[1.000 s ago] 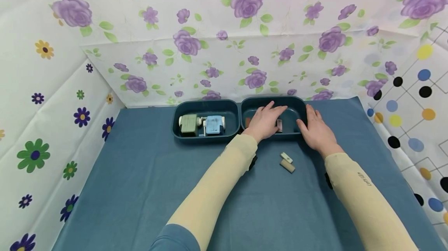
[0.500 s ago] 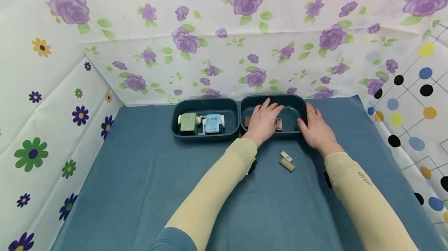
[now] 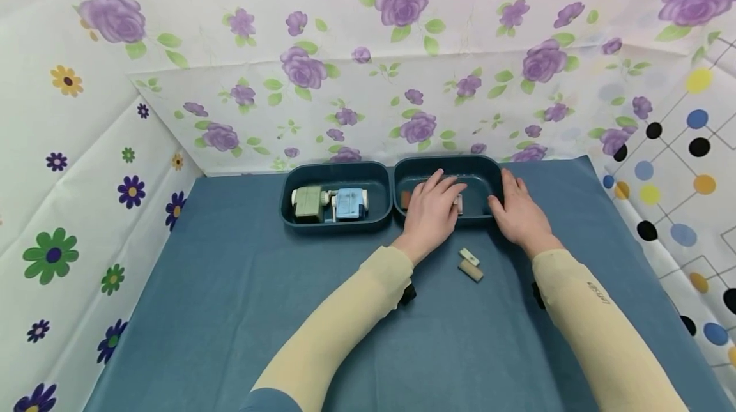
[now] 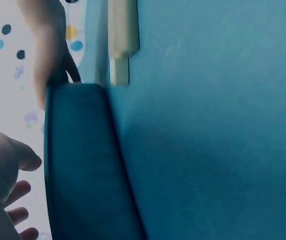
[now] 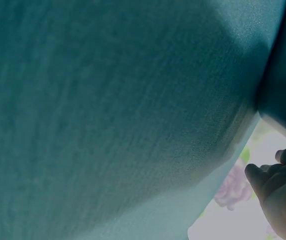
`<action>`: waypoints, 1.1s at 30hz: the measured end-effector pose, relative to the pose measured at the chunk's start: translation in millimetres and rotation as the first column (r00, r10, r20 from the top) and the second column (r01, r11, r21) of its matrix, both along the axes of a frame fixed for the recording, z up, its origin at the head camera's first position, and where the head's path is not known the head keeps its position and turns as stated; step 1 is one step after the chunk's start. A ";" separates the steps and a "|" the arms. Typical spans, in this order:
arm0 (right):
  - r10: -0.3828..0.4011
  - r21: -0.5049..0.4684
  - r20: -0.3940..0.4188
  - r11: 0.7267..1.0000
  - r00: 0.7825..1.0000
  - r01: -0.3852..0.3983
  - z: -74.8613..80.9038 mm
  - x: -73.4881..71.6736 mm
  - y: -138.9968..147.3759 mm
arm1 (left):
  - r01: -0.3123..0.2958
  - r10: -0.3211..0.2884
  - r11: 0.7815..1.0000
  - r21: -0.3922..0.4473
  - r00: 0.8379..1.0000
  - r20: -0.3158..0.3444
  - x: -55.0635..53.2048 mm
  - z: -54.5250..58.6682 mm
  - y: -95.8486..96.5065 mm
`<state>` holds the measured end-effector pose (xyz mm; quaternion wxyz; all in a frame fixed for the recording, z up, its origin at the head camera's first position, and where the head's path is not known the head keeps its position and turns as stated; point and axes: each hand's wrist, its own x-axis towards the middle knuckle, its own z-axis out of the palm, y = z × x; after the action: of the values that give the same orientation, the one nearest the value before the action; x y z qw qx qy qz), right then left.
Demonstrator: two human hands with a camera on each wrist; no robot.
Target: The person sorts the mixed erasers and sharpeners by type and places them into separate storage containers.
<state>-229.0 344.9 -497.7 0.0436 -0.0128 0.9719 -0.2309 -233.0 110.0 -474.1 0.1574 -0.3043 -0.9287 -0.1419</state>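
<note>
In the head view my left hand (image 3: 431, 211) is above the near side of the right-hand blue bin (image 3: 480, 217), palm down, fingers loosely bent. A small pale pink block (image 3: 459, 204) and a reddish-brown block (image 3: 406, 200) lie in that bin beside the hand. No held thing shows between thumb and fingers in the left wrist view, where the fingertips stand apart. My right hand (image 3: 522, 214) holds the bin's right end, thumb over the rim and fingers along the outer wall. Its fingertips (image 5: 283, 155) are partly cut off in the right wrist view.
The left-hand bin (image 3: 339, 227) holds a green (image 3: 308, 202) and a light-blue (image 3: 349, 203) boxy item with white knobs, like crank pencil sharpeners. Two small blocks, one pale (image 3: 469, 257) and one tan (image 3: 471, 270), perhaps erasers, lie in front of the right-hand bin. Flowered cloth backs the table.
My left hand has drawn back slightly toward me and to the left, with its fingers still over the right-hand bin. My right hand has stayed on the bin's end.
</note>
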 end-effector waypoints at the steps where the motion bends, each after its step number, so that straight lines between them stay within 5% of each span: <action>1: -0.001 -0.003 -0.004 1.000 1.000 0.001 -0.8 0.2 0.2 | 0.010 -0.010 1.000 0.020 1.000 0.001 4.3 0.0 -2.1; 9: 0.004 -0.019 -0.010 1.000 1.000 -0.004 -4.0 3.5 4.5 | 0.090 -0.094 0.989 0.117 0.995 0.024 41.5 -2.1 -16.5; 16: 0.004 -0.022 -0.022 1.000 1.000 -0.004 -4.2 4.6 4.0 | 0.134 -0.139 0.985 0.109 0.989 0.041 68.9 -3.4 -21.1; 25: 0.009 -0.028 -0.019 1.000 1.000 -0.010 -4.7 2.7 2.0 | 0.136 -0.144 0.989 0.061 0.977 0.155 87.3 -9.8 -22.1; 33: 0.006 -0.037 -0.034 0.999 0.999 -0.007 -3.0 1.1 1.0 | 0.078 -0.073 0.997 -0.013 0.968 0.239 95.9 -22.1 -15.1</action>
<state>-227.9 345.9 -500.7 0.0277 -0.0207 0.9680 -0.2485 -137.1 94.9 -496.2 0.0360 -0.3219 -0.9302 -0.1727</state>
